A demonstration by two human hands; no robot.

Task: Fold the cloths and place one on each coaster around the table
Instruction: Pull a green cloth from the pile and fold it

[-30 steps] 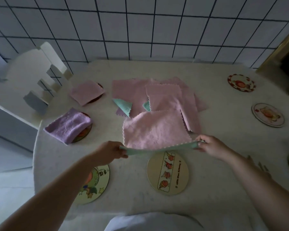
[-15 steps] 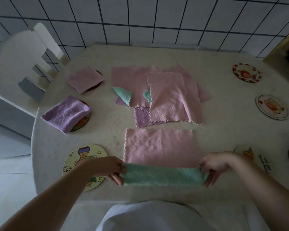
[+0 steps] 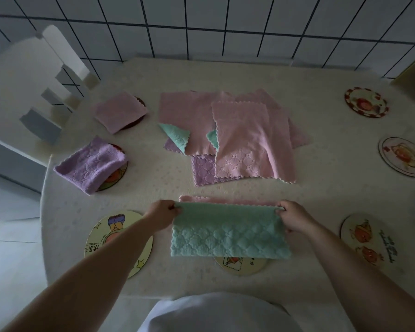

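Green on its upper face and pink beneath, the cloth [image 3: 230,232] lies at the near edge of the table [image 3: 321,192], folded once so the green half covers most of the pink; only a thin pink strip shows past its far edge. The left hand [image 3: 162,215] pinches the far-left corner and the right hand [image 3: 295,218] pinches the far-right corner, fingers curled tight on the scalloped hem. The near edge of the cloth overlaps a coaster [image 3: 241,264], most of which is hidden under it.

Progress, as I judge it: two coasters at the left already carry a folded cloth, a pink one [image 3: 120,111] and a purple one [image 3: 91,164]. This cloth is on its first fold and probably needs another before it is small enough. A pile [image 3: 228,130] of unfolded cloths waits mid-table. Bare coasters remain: one near left [image 3: 110,236], one near right [image 3: 367,240], two at the far right [image 3: 365,101] [image 3: 403,155], plus a sliver of another at the right border. So well under half is done.

The folded cloth is a wide rectangle, its long axis running left to right between the hands, the fold line nearest the person and the open edges pointing away toward the pile.
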